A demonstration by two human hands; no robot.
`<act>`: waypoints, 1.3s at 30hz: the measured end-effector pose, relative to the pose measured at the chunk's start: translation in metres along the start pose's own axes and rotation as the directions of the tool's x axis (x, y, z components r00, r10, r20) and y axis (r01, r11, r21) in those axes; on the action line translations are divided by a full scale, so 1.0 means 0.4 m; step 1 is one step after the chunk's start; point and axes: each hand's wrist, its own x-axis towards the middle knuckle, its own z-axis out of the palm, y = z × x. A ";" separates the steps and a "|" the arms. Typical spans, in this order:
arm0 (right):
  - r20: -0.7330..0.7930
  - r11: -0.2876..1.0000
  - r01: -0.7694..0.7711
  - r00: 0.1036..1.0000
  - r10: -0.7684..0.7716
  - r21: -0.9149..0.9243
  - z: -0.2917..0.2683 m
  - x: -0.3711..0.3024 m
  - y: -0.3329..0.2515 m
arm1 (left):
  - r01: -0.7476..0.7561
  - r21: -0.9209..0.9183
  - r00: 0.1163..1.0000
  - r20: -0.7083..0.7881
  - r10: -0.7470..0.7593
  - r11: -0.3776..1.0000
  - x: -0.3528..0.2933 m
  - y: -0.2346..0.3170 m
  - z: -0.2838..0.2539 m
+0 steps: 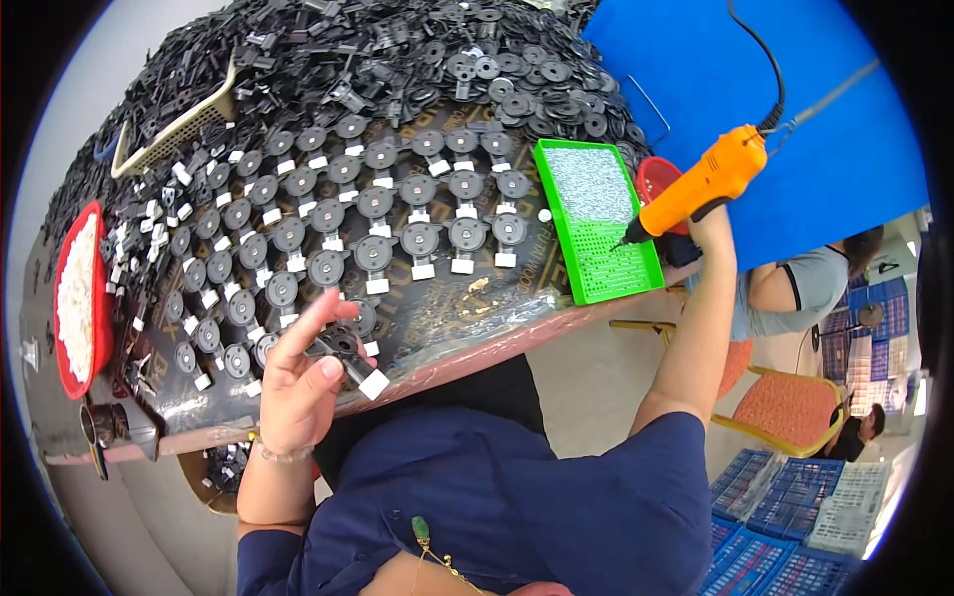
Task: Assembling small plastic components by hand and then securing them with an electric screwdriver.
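Note:
My left hand (298, 392) pinches a black plastic part (344, 346) with a round disc and a white block (374, 384) at its end, just above the table's near edge. My right hand (712, 226) grips an orange electric screwdriver (708, 179), which hangs from a cord and a spring. Its dark bit points down over the green tray (559, 230). Small silver screws (588, 184) fill the tray's far half; its near half is a perforated grid. Whether a screw sits on the bit is too small to tell. Beyond my left hand, similar assembled parts (375, 252) lie in slanting rows.
A large heap of loose black parts (328, 60) covers the table's back, with a beige basket (177, 134) in it. A red basin (97, 298) of white pieces stands left. A red bowl (656, 179) sits behind the screwdriver. Another person (815, 288) sits at the right.

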 end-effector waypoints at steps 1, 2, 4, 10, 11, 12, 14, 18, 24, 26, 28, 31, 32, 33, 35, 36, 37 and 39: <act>0.007 1.000 0.000 1.000 0.000 0.006 0.007 0.014 -0.032 | -0.012 0.018 1.000 -0.028 0.012 1.000 0.004 0.001 0.008; 0.196 0.999 0.023 0.980 -0.029 0.033 0.005 0.028 -0.119 | -0.026 0.036 0.998 -0.059 0.028 0.999 0.006 0.001 0.016; 0.368 0.998 0.030 0.929 -0.048 0.054 0.005 0.044 -0.156 | -0.011 0.007 0.997 -0.075 0.011 1.000 0.005 0.001 0.024; 0.399 0.979 -0.189 0.905 0.145 0.071 0.136 0.132 0.142 | -0.002 -0.054 0.999 -0.047 0.000 0.999 -0.001 -0.009 -0.007; 0.325 0.980 -0.124 0.943 0.068 0.153 0.142 0.130 0.168 | -0.015 -0.046 0.999 -0.051 0.013 0.999 -0.005 -0.011 -0.015; 0.339 0.979 -0.119 0.939 0.057 0.167 0.139 0.130 0.123 | -0.014 -0.034 0.998 -0.069 0.012 0.999 -0.012 -0.006 -0.016; 0.370 0.950 -0.311 0.887 0.278 0.032 0.065 0.108 -0.039 | -0.018 0.014 0.992 -0.125 0.020 1.000 -0.025 0.003 -0.019; 0.219 0.907 -0.283 0.950 0.221 0.312 0.023 0.070 -0.006 | -0.024 0.009 0.985 -0.173 0.025 1.000 -0.017 0.011 0.010; 0.371 0.617 -0.186 0.910 -0.186 0.764 -0.107 -0.104 -0.327 | 0.101 -0.177 0.982 -0.139 -0.126 0.979 0.001 -0.016 0.018; 0.409 0.704 0.033 0.794 -0.450 0.710 -0.093 -0.179 -0.440 | 0.138 -0.194 0.985 -0.078 -0.155 0.971 0.017 -0.030 0.038; 0.383 0.668 0.186 0.696 -0.607 0.721 -0.014 -0.242 -0.530 | 0.177 -0.216 0.983 -0.019 -0.185 0.960 0.028 -0.049 0.052; 0.405 0.745 0.283 0.696 -0.593 0.604 0.108 -0.314 -0.579 | 0.276 -0.289 0.961 0.060 -0.271 0.917 0.044 -0.061 0.064; 0.384 0.756 0.349 0.699 -0.603 0.553 0.140 -0.323 -0.587 | 0.269 -0.291 0.963 0.049 -0.267 0.918 0.044 -0.062 0.065; 0.362 0.764 0.411 0.701 -0.614 0.498 0.156 -0.327 -0.592 | 0.278 -0.294 0.960 0.060 -0.272 0.915 0.044 -0.063 0.065; 0.313 0.761 0.408 0.735 -0.602 0.505 0.164 -0.323 -0.598 | 0.283 -0.297 0.959 0.068 -0.275 0.912 0.040 -0.059 0.061; 0.263 0.763 0.400 0.772 -0.579 0.507 0.166 -0.321 -0.601 | 0.279 -0.298 0.960 0.058 -0.274 0.913 0.037 -0.058 0.055; 0.260 0.769 0.387 0.783 -0.565 0.509 0.159 -0.319 -0.606 | 0.262 -0.291 0.965 0.050 -0.259 0.920 0.034 -0.057 0.050; 0.295 0.771 0.383 0.763 -0.574 0.509 0.145 -0.313 -0.609 | 0.248 -0.286 0.968 0.041 -0.246 0.926 0.030 -0.054 0.042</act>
